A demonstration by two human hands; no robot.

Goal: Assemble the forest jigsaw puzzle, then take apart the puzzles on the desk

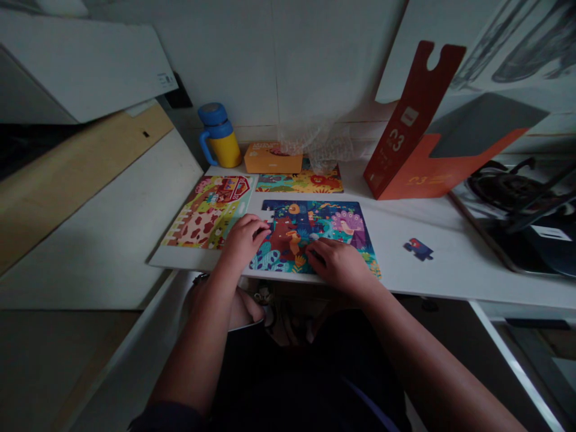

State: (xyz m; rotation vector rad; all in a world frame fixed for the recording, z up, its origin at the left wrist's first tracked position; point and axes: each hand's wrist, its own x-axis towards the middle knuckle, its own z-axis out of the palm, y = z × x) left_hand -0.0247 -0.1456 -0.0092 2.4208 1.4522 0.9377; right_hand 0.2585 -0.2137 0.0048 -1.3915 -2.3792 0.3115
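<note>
A dark blue animal jigsaw puzzle point(315, 228) with a brown bear and a purple peacock lies in front of me, largely joined. Along its upper left edge there is a small white gap. My left hand point(245, 241) is at the puzzle's left edge, fingers bent and closed toward the thumb near the bear. On the puzzle's lower middle rests my right hand point(341, 263), its fingers curled together; whatever may be under the fingertips is hidden. One loose puzzle piece point(419, 248), dark blue with red, lies apart on the white table to the right.
A farm puzzle point(207, 216) lies left, a yellow lion puzzle point(299, 182) behind. At the back stand a blue-yellow bottle point(225, 141), an orange box point(273, 161), clear bubble wrap point(330, 150) and a tall open orange carton point(405, 162). White boards point(99, 198) lean at left.
</note>
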